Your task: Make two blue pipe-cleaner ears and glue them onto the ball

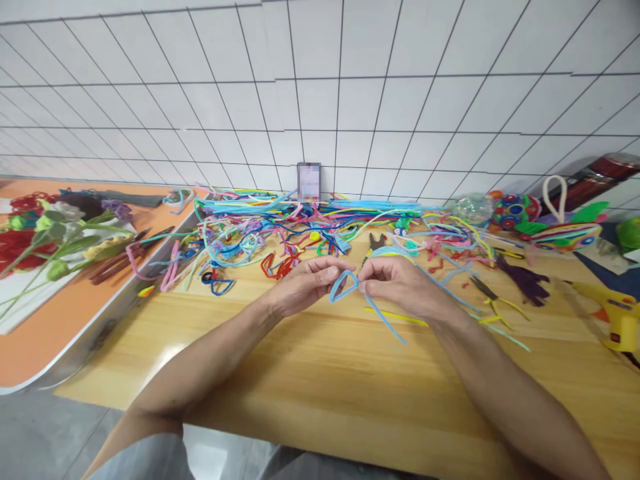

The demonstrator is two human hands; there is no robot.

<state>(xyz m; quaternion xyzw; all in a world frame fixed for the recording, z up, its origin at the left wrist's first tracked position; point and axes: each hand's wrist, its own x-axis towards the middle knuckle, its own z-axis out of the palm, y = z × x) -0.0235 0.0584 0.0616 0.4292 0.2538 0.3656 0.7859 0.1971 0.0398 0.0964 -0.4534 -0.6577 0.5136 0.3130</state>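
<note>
A light blue pipe cleaner [383,319] is bent into a small loop, with a straight tail slanting down to the right. My left hand [313,283] pinches the loop's left side between thumb and fingers. At the point where the loop meets the tail, my right hand [395,283] pinches it too. Both hands are above the wooden table [300,373]. A yellow pipe cleaner [395,316] lies beneath my right hand. Just behind the hands rest pliers [376,243] and a red bent piece [280,265].
Tangled colourful pipe cleaners [250,230] line the tiled wall [320,100]. A phone [309,182] leans there. To the right are yellow-handled pliers [493,300], a yellow glue gun [617,313] and a colourful fish [565,233]. Craft flowers [55,240] lie on the orange table [55,347] at left.
</note>
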